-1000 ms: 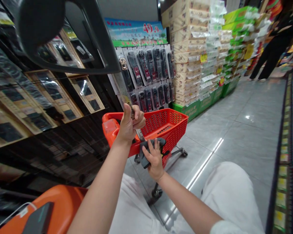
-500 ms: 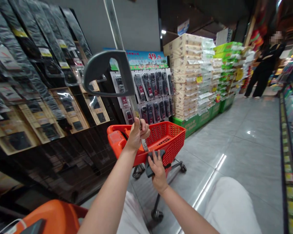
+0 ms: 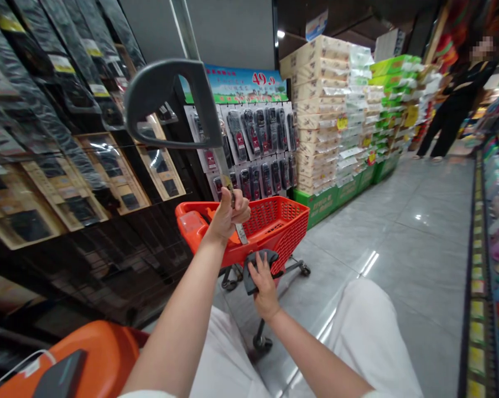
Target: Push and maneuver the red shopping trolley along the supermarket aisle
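My left hand [image 3: 228, 214] is closed around the metal pole [image 3: 232, 198] of a small red shopping trolley, just above the red basket [image 3: 270, 228]. The pole rises to a grey loop handle [image 3: 170, 105] close to the camera. My right hand [image 3: 263, 279] presses a dark grey cloth [image 3: 255, 261] against the basket's near outer side, fingers curled on it. The basket looks empty. My legs in white trousers [image 3: 357, 337] show below.
Shelves of packaged dark goods [image 3: 67, 166] line the left, with hanging blister packs [image 3: 258, 149] ahead. Stacked cartons [image 3: 320, 110] and green packs [image 3: 393, 105] stand beyond. A person in black [image 3: 452, 110] stands far right. An orange cart part [image 3: 79, 359] is at lower left.
The view has pulled back and shifted, so the grey handle sits farther away than a second ago. Both hands keep their holds on the pole and the cloth.
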A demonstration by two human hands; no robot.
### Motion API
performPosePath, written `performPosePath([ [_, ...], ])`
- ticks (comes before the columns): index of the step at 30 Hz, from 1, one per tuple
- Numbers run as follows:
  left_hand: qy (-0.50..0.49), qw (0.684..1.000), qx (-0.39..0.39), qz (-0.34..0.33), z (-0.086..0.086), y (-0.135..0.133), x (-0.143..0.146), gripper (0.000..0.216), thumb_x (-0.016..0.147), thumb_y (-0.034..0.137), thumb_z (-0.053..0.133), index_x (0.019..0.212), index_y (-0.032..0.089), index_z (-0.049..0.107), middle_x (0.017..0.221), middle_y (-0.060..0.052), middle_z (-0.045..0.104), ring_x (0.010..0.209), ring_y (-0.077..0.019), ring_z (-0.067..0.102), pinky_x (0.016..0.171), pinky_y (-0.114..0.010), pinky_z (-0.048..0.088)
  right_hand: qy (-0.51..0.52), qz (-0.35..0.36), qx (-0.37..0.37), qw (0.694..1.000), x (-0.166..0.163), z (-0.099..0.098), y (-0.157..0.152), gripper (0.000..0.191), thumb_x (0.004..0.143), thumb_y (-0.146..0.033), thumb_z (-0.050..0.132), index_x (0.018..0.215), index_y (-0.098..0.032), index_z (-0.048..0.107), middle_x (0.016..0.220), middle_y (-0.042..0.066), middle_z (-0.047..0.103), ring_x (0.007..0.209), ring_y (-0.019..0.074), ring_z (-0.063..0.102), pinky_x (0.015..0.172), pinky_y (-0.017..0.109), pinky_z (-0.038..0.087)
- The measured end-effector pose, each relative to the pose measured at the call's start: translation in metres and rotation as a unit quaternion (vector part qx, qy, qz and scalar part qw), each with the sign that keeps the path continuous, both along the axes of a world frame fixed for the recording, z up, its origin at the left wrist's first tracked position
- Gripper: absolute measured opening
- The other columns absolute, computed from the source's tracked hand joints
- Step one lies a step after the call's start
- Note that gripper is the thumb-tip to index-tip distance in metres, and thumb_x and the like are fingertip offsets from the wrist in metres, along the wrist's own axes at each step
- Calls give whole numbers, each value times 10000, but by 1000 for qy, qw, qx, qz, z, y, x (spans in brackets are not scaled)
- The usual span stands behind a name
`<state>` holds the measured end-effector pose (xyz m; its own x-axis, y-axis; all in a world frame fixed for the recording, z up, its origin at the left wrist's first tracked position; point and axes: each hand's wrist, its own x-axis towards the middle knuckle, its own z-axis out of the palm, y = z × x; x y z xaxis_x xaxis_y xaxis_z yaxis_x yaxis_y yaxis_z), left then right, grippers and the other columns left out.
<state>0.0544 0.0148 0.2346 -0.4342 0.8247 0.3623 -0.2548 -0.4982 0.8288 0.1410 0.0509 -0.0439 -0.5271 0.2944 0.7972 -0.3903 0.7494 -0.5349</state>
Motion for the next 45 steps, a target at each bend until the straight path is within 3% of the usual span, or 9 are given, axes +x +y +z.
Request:
performPosePath([
  [7,-26,1000,-10,6,0,1,1,619,812,686,480,514,166,325,399,85,230,297,-24,178,334,-156,118,-176,37,-115,977,35,-147,8,863,586,52,402,1332,-337,595,1584,35,331,1454,269,321,1108,543,391],
  [10,-45,999,-19,19,0,2,1,630,825,702,452,517,168,323,401,88,219,297,-23,179,333,-150,128,-189,51,-292,936,44,-169,14,622,582,-29,457,1075,-258,759,1396,79,584,1309,268,540,1097,523,406],
  [14,-61,997,-31,34,1,4,3,653,840,724,418,506,169,337,409,93,190,303,-24,155,331,-151,126,-164,-61,-546,819,42,-157,26,391,627,-181,528,955,-207,739,1058,62,738,1150,252,636,1043,470,465],
  [19,-49,997,-29,52,1,6,6,652,847,712,456,495,171,366,416,91,190,308,-25,138,330,-164,118,-215,-64,-664,714,21,-133,35,225,656,-217,546,866,-212,628,613,-25,653,644,207,673,690,403,586],
  [25,-52,996,-37,69,0,10,2,647,858,709,439,489,182,379,408,83,184,308,-33,137,319,-169,117,-213,-36,-722,658,-8,-109,32,167,674,-150,577,823,-219,552,565,-50,573,565,165,624,581,321,562],
  [31,-81,992,-35,87,1,8,0,628,854,699,468,495,193,372,404,75,184,308,-43,142,313,-182,115,-232,-58,-746,622,-6,-116,33,159,681,-88,545,780,-209,517,512,-50,540,491,173,588,529,354,557],
  [35,-79,993,-31,87,1,7,1,642,861,690,467,474,191,350,411,70,176,309,-42,127,311,-196,100,-227,-84,-738,630,-19,-119,65,126,708,-95,538,775,-202,530,454,-58,502,446,187,569,514,369,548],
  [41,-104,988,-28,116,3,7,1,659,898,685,384,464,190,350,425,69,153,319,-38,124,315,-180,85,-125,-110,-664,729,-34,-106,141,278,832,-156,412,1049,-103,577,840,51,707,737,153,663,737,267,523],
  [45,-106,986,-28,121,4,8,3,650,911,671,372,471,192,361,430,70,146,322,-40,123,314,-178,87,-108,-98,-620,771,-27,-112,129,345,788,-215,507,1093,-112,631,964,76,740,862,189,680,799,295,532],
])
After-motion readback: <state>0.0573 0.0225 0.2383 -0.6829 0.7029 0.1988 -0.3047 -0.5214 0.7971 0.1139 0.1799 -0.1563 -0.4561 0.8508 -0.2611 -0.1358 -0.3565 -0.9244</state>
